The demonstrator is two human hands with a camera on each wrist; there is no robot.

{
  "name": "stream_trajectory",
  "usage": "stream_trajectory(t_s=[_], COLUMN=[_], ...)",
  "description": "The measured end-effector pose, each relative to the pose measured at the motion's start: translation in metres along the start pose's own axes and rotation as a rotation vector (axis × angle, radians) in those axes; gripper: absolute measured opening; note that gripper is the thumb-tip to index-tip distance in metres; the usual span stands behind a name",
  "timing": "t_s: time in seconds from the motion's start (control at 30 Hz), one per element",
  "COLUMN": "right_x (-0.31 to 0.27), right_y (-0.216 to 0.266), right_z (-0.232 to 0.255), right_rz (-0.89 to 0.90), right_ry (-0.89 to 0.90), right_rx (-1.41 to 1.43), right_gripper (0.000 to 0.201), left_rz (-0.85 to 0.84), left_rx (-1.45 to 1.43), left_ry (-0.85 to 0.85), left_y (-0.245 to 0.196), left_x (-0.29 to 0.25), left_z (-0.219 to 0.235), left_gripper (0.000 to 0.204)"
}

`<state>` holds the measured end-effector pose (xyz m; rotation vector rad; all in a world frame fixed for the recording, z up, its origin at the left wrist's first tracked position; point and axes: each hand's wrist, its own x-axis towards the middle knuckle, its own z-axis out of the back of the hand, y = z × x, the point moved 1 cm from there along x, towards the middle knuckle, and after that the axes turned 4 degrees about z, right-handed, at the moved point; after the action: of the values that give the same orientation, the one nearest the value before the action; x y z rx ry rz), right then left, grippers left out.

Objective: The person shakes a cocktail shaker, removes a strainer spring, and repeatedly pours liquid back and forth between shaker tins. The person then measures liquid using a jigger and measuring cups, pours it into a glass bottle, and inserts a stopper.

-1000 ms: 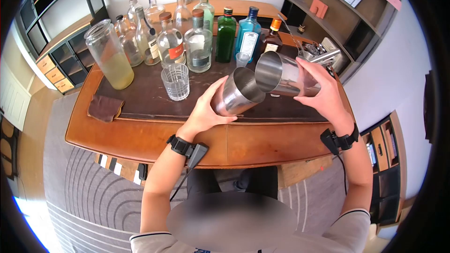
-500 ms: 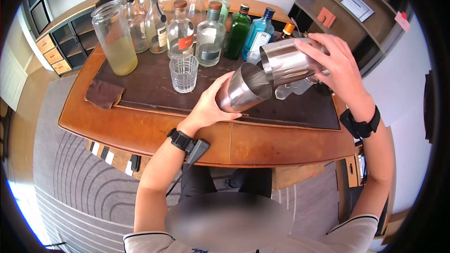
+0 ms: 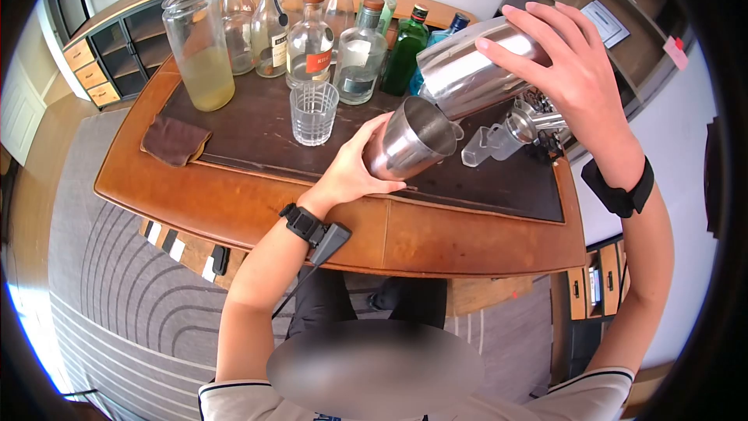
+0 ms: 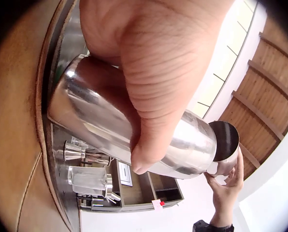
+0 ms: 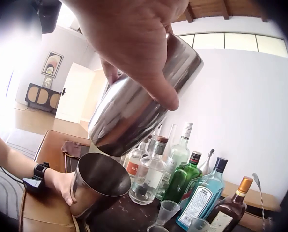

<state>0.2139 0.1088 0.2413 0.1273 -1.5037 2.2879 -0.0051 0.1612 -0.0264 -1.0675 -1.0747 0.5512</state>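
My left hand (image 3: pixel 354 168) grips a steel shaker tin (image 3: pixel 401 148) around its side, with the mouth up and leaning to the right. Above it, my right hand (image 3: pixel 576 70) holds a second, shiny shaker tin (image 3: pixel 475 66), fingers on top and thumb below. That upper tin is tipped steeply, its rim right over the mouth of the lower one, as the right wrist view also shows with the lower tin (image 5: pixel 98 188) beneath. No liquid stream shows between them. A cut-glass tumbler (image 3: pixel 314 121) stands left of the lower tin.
Behind the tumbler are several bottles, among them a clear one with an orange label (image 3: pixel 310 58) and a green one (image 3: pixel 405 58). A tall pitcher (image 3: pixel 210 82) of cloudy yellow liquid and a brown cloth (image 3: pixel 175 140) are at the left. Clear small cups (image 3: pixel 479 146) stand right.
My right hand has risen and moved right, tipping its tin from nearly level to steeply mouth-down. My left hand keeps its grip with little movement. The head view has shifted slightly.
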Motion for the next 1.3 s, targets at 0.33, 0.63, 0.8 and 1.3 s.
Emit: stream_trajectory(t_s=[0.33,0.63,0.8,1.3], right_x=[-0.007,-0.038,-0.035,-0.044], right_y=[0.024,0.019,0.006,0.012], right_z=[-0.014,-0.017,-0.012,-0.020], right_rz=[0.013,-0.025,-0.130,0.032], right_ry=[-0.017,0.110,0.055,0.045], right_rx=[0.053,0.213,0.229,0.095], right_gripper=[0.059,0.058,0.065,0.058], left_rz=[-0.022,-0.016,0.018,0.002], left_rx=[-0.064,-0.061,-0.098,-0.105], left_ry=[-0.009,0.067,0.057,0.090], left_y=[0.004,0.001,0.005,0.004], left_x=[-0.002,-0.003,-0.003,-0.002], left_z=[-0.005,-0.008,-0.009,-0.010], left_gripper=[0.109,0.110,0.111,0.110])
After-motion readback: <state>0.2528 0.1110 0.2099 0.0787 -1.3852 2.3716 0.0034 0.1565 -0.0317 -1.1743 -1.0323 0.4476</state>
